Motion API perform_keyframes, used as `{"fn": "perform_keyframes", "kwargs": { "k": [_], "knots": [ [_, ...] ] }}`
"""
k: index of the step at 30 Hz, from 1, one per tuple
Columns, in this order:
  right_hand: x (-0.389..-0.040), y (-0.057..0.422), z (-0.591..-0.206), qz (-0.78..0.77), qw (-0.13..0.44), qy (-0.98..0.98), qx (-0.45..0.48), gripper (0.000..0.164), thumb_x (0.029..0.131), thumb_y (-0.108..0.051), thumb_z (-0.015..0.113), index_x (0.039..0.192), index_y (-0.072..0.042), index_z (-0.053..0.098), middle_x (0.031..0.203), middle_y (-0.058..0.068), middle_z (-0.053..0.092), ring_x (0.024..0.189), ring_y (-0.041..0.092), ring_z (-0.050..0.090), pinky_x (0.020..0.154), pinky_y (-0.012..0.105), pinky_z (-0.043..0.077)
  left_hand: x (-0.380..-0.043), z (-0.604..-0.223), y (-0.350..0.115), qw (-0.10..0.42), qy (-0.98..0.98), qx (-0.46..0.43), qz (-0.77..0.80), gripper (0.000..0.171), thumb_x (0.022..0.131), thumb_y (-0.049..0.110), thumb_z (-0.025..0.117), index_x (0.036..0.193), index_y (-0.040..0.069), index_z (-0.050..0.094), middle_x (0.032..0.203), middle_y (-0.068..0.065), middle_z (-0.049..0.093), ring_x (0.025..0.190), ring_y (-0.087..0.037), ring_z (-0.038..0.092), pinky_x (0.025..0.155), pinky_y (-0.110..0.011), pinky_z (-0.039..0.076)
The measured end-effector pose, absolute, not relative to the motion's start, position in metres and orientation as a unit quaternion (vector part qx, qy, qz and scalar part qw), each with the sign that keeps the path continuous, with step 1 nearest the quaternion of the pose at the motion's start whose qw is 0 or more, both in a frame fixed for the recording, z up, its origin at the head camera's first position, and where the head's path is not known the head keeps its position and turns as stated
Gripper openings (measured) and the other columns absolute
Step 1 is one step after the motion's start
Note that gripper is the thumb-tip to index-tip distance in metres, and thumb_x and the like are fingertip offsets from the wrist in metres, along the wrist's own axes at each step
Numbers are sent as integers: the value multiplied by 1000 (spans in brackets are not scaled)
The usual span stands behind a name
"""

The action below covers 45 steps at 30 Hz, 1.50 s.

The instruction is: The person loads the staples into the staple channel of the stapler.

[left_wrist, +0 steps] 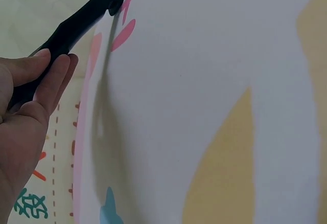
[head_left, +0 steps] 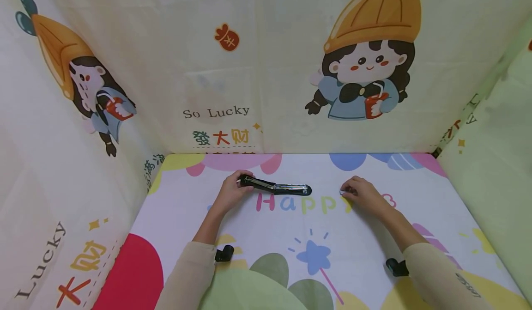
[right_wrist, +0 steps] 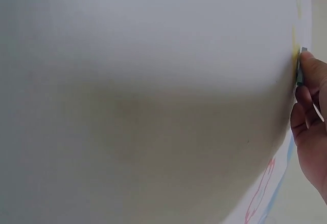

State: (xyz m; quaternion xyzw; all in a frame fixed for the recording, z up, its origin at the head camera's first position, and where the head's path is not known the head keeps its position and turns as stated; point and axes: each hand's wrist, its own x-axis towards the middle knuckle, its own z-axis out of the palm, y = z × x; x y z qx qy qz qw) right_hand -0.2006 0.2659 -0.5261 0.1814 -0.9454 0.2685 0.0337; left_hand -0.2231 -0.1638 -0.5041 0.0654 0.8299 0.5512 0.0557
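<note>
A black stapler (head_left: 292,190) lies opened out, its metal channel facing up, above the printed word on the table. My left hand (head_left: 230,193) holds its left end between thumb and fingers. In the left wrist view that hand grips the dark stapler (left_wrist: 82,24), raised at a slant over the table. To the right of the stapler, and apart from it, my right hand (head_left: 367,199) pinches a small grey strip of staples (right_wrist: 300,72) between thumb and fingertips, close to the tabletop. The fingers cover part of the strip.
The white table (head_left: 232,222) carries printed colored letters, a star and rounded shapes. A cream printed cloth (head_left: 282,69) stands along its back and both sides. Dark wrist devices (head_left: 225,253) sit at both sleeves.
</note>
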Motion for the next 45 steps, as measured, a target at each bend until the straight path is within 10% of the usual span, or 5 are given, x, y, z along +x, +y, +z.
{"fn": "perform_keyframes", "kwargs": {
  "k": [45],
  "knots": [
    [-232, 160, -492, 302, 8, -924, 236, 12, 89, -17, 69, 101, -14, 71, 98, 0, 70, 88, 14, 64, 76, 31, 53, -227, -501, -166, 54, 837, 90, 537, 38, 82, -3, 72, 117, 11, 61, 128, -16, 58, 112, -29, 62, 92, -35, 55]
  ]
}}
